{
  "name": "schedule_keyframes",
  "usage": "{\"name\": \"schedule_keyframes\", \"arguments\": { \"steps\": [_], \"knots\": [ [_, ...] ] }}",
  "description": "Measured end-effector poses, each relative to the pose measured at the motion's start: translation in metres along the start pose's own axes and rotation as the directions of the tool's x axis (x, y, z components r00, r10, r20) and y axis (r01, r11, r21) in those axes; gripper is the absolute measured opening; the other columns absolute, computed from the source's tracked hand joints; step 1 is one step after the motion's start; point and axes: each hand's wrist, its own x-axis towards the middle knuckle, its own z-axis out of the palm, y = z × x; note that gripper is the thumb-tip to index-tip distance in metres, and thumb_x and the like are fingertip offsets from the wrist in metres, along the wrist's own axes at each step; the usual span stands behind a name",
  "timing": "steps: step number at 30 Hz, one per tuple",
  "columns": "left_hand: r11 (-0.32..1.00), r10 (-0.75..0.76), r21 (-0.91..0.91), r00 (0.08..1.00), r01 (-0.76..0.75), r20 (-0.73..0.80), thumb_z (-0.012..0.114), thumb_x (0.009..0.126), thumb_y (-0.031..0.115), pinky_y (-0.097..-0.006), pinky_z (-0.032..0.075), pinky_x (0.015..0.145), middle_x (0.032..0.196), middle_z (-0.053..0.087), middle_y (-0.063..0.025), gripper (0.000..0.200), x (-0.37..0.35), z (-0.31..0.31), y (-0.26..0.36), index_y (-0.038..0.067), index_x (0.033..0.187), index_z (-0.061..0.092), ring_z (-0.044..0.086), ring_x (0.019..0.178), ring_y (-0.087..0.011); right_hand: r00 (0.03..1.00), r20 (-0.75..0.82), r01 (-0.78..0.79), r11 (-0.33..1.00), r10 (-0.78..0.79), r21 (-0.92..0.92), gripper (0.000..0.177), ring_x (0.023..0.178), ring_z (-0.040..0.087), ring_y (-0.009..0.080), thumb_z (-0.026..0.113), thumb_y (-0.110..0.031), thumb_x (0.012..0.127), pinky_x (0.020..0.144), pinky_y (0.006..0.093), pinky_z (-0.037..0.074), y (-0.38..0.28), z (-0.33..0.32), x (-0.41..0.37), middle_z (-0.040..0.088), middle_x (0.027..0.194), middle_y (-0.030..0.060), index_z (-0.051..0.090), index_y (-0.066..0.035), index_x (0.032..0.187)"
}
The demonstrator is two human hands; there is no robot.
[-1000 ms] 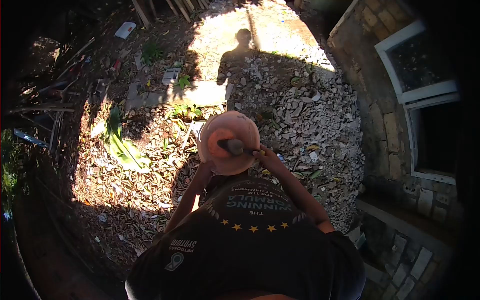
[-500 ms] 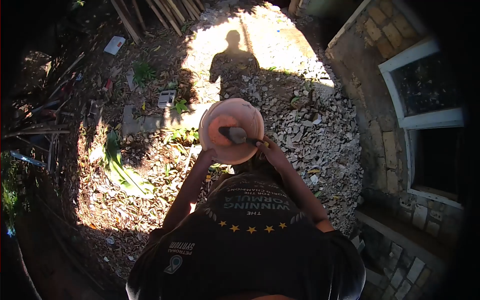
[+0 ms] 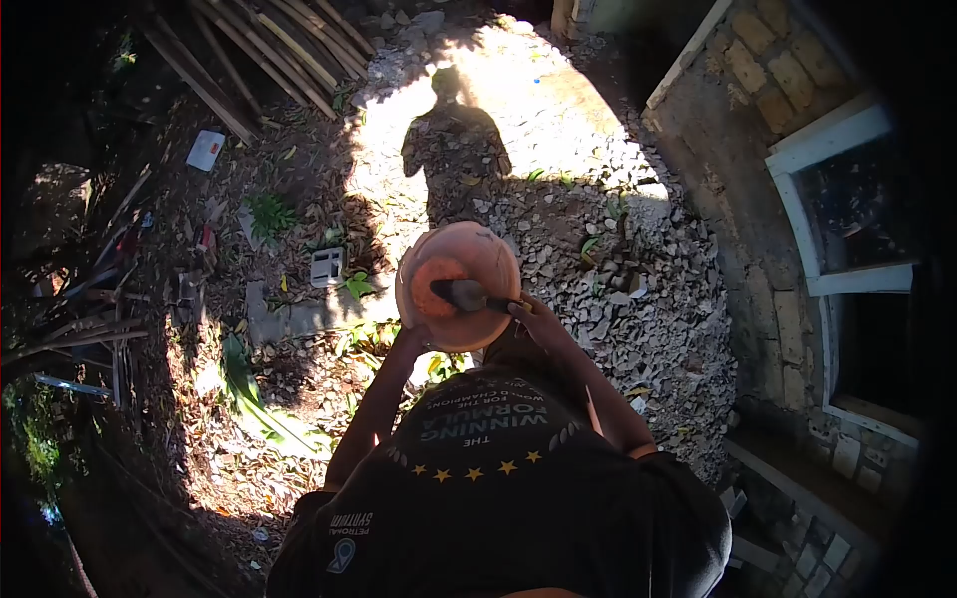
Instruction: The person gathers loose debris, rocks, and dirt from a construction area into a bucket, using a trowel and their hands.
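Observation:
In front of my body I hold a pale orange-pink plastic basin (image 3: pixel 491 254), tilted so that its inside faces me. My left hand (image 3: pixel 420 337) is closed on its lower left rim, the fingers largely hidden by the basin. A trowel (image 3: pixel 465 293) lies across the basin's inside, its dark pointed blade to the left and a grey patch near its middle. My right hand (image 3: pixel 531 317) is closed around the trowel's handle end, right at the basin's right rim.
Broken stones (image 3: pixel 648 329) cover the ground on the right, beside a block wall with a white-framed window (image 3: pixel 817 281). Wooden poles (image 3: pixel 284 50) lie at the upper left. A hollow block (image 3: pixel 327 267) and dry leaves are on the ground to the left.
The basin, with the trowel and both my hands, sits slightly lower in view. The surroundings have shifted as my head moved. Both hands keep their hold.

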Motion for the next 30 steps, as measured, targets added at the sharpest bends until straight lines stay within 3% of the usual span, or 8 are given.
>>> {"name": "schedule_keyframes", "arguments": {
  "steps": [6, 11, 15, 17, 19, 21, 22, 30],
  "knots": [
    [0.999, -0.044, -0.014, 0.999, 0.043, -0.033, 0.059, 0.083, 0.023, -0.0315, 0.047, 0.068, 0.089, 0.059, -0.0025, 0.022, 0.084, -0.005, 0.078, 0.011, 0.102, 0.056, 0.057, 0.079, -0.0155, 0.998, 0.04, 0.046, 0.999, -0.046, 0.019, 0.044, 0.063, 0.056, 0.0055, 0.058, -0.03, 0.101, 0.059, 0.0223, 0.047, -0.093, -0.03, 0.07, 0.061, 0.088, -0.0026, 0.052, -0.01, 0.14],
    [0.998, 0.02, 0.065, 0.999, -0.017, -0.042, 0.06, 0.087, 0.022, -0.0395, 0.057, 0.08, 0.09, 0.058, -0.0043, 0.013, 0.133, 0.012, 0.148, 0.009, 0.093, 0.059, 0.063, 0.085, -0.0189, 0.998, 0.067, 0.0, 0.978, -0.014, 0.206, 0.043, 0.065, 0.054, 0.0045, 0.059, -0.03, 0.101, 0.06, 0.022, 0.045, -0.143, -0.056, 0.116, 0.062, 0.088, -0.0037, 0.053, -0.01, 0.139],
    [0.995, 0.09, -0.045, 0.994, -0.087, 0.06, 0.058, 0.09, 0.017, -0.0396, 0.059, 0.077, 0.09, 0.058, -0.005, 0.014, 0.166, 0.029, 0.193, 0.006, 0.098, 0.061, 0.063, 0.084, -0.0198, 0.998, -0.052, 0.021, 0.998, -0.018, 0.052, 0.048, 0.071, 0.054, 0.0063, 0.06, -0.033, 0.099, 0.063, 0.0237, 0.046, -0.173, -0.079, 0.144, 0.064, 0.095, -0.0007, 0.052, -0.009, 0.14],
    [0.987, 0.0, 0.161, 0.996, -0.014, 0.089, 0.056, 0.091, 0.018, -0.0384, 0.058, 0.077, 0.091, 0.058, -0.0052, 0.015, 0.196, 0.02, 0.198, 0.006, 0.099, 0.061, 0.062, 0.087, -0.0187, 0.987, -0.147, 0.074, 0.997, -0.071, 0.015, 0.046, 0.076, 0.064, 0.0091, 0.062, -0.03, 0.099, 0.064, 0.0248, 0.051, -0.185, -0.087, 0.154, 0.068, 0.097, 0.0043, 0.052, -0.009, 0.139],
    [0.999, 0.01, 0.036, 0.994, -0.014, 0.111, 0.058, 0.09, 0.014, -0.0353, 0.057, 0.074, 0.092, 0.058, -0.0052, 0.013, 0.21, 0.029, 0.213, 0.004, 0.098, 0.061, 0.062, 0.088, -0.0173, 0.988, -0.143, 0.07, 0.997, -0.064, 0.04, 0.049, 0.076, 0.063, 0.0094, 0.062, -0.033, 0.098, 0.065, 0.0252, 0.051, -0.191, -0.098, 0.168, 0.069, 0.097, 0.0044, 0.052, -0.009, 0.14],
    [0.951, 0.114, 0.257, 0.969, -0.17, 0.22, 0.061, 0.087, 0.007, -0.0316, 0.056, 0.073, 0.091, 0.058, -0.0052, 0.01, 0.225, 0.035, 0.232, 0.002, 0.096, 0.06, 0.062, 0.087, -0.0163, 0.987, -0.148, 0.072, 0.995, -0.061, 0.067, 0.052, 0.076, 0.062, 0.0098, 0.061, -0.037, 0.098, 0.065, 0.0255, 0.051, -0.192, -0.105, 0.183, 0.069, 0.098, 0.0045, 0.051, -0.01, 0.14],
    [0.977, 0.037, 0.206, 0.993, -0.06, 0.111, 0.062, 0.085, 0.0, -0.0295, 0.056, 0.071, 0.087, 0.058, -0.0061, 0.007, 0.215, 0.055, 0.261, 0.001, 0.091, 0.059, 0.061, 0.082, -0.0151, 0.982, -0.165, 0.093, 0.996, -0.09, 0.013, 0.054, 0.075, 0.061, 0.0098, 0.061, -0.04, 0.097, 0.065, 0.0261, 0.05, -0.19, -0.107, 0.193, 0.068, 0.097, 0.0044, 0.051, -0.01, 0.14],
    [0.929, 0.073, 0.332, 0.96, -0.164, 0.269, 0.057, 0.083, 0.011, -0.0316, 0.053, 0.067, 0.084, 0.058, -0.0057, 0.013, 0.335, 0.037, 0.329, 0.003, 0.093, 0.058, 0.061, 0.075, -0.0176, 0.952, -0.286, 0.069, 0.988, -0.107, -0.138, 0.057, 0.076, 0.06, 0.0136, 0.059, -0.045, 0.097, 0.073, 0.0314, 0.05, -0.264, -0.116, 0.252, 0.068, 0.094, 0.0068, 0.051, -0.01, 0.141]
  ]
}}
